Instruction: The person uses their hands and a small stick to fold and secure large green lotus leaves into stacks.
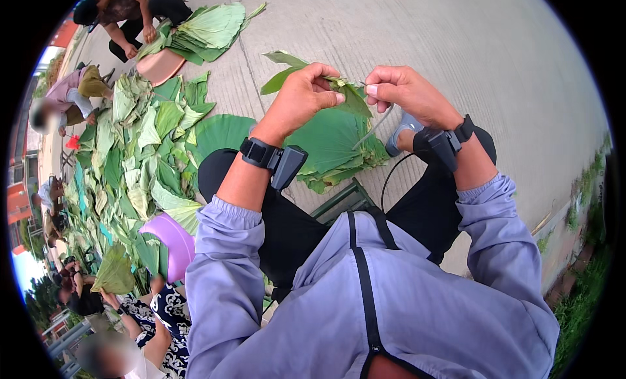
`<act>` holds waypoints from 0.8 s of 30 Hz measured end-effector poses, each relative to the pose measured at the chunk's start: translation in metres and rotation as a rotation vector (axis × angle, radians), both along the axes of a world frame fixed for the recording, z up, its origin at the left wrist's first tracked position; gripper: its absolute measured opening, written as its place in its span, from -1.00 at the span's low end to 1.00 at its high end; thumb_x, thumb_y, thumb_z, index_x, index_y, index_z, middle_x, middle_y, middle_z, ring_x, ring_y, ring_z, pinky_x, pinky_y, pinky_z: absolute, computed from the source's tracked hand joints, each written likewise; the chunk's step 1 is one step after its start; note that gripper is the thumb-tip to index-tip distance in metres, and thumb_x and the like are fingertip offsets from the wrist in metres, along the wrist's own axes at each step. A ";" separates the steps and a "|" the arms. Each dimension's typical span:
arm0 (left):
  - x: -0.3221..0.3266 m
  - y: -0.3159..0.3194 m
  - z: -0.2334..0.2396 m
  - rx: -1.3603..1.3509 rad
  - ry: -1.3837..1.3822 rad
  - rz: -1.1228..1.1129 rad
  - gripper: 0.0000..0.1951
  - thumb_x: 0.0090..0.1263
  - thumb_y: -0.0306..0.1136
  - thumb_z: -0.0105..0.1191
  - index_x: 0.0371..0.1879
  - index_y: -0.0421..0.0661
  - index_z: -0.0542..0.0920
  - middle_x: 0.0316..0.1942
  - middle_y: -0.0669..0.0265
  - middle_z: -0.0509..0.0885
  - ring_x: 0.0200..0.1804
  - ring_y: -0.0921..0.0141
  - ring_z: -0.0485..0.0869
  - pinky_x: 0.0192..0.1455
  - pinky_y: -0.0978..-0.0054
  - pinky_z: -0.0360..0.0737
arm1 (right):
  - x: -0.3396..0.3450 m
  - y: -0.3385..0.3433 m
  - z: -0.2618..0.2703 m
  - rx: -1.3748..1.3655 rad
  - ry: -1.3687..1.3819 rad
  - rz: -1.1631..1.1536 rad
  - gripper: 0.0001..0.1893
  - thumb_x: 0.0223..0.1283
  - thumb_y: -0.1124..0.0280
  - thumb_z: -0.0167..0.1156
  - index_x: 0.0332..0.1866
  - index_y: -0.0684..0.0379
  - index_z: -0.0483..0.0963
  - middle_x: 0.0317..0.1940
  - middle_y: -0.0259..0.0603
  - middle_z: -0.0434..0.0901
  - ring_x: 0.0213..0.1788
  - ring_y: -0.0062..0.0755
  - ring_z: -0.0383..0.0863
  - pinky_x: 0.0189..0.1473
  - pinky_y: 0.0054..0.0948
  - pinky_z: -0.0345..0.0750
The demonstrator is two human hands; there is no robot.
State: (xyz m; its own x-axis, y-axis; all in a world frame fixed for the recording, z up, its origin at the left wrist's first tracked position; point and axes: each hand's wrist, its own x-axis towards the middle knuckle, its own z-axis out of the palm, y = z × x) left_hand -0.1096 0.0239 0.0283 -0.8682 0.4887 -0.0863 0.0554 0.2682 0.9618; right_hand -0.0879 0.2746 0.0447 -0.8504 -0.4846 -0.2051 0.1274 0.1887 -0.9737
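Note:
My left hand [310, 95] pinches a small bunch of green leaves [279, 81], whose ends stick out on both sides of the fingers. Close beside it, my right hand [403, 93] grips a thin pale cord [375, 128]. A small dark tip [362, 83] pokes out from the right fingertips towards the bunch; whether it is a needle or the cord's end is unclear. The cord hangs down to a stack of large lotus leaves [323, 139] on the ground between my feet.
A long heap of lotus leaves [142, 149] covers the ground at left. A purple basin [173, 242] and a pinkish basin [159, 66] stand by it. Several people sit around the heap, one person [124, 17] handling leaves. A green stool frame [347, 200] shows beneath me.

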 end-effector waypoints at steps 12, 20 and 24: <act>-0.020 0.002 -0.009 0.436 -0.504 0.250 -0.65 0.38 -0.49 0.28 0.10 -0.23 0.52 -0.15 0.22 0.72 -0.20 0.42 0.75 -0.13 0.49 0.73 | -0.018 -0.019 -0.026 0.003 0.161 -0.232 -0.87 0.37 0.42 0.19 -0.20 0.27 0.59 0.19 -0.12 0.46 -0.10 -0.55 0.55 -0.03 -0.47 0.50; -0.009 0.009 -0.007 0.454 -0.538 0.228 -0.67 0.39 -0.41 0.30 0.06 -0.19 0.53 -0.20 0.28 0.73 -0.29 0.46 0.73 -0.23 0.53 0.69 | -0.010 -0.023 -0.034 0.140 0.371 -0.137 -0.88 0.32 0.41 0.23 -0.21 0.25 0.56 0.00 -0.12 0.53 -0.09 -0.37 0.53 -0.06 -0.41 0.46; -0.001 0.007 -0.010 0.501 -0.591 0.194 -0.68 0.40 -0.39 0.30 0.05 -0.19 0.54 -0.23 0.28 0.73 -0.32 0.47 0.73 -0.24 0.54 0.70 | -0.005 -0.023 -0.027 0.217 0.317 -0.026 -0.89 0.35 0.42 0.23 -0.22 0.24 0.57 -0.25 -0.31 0.47 -0.14 -0.46 0.43 -0.09 -0.45 0.39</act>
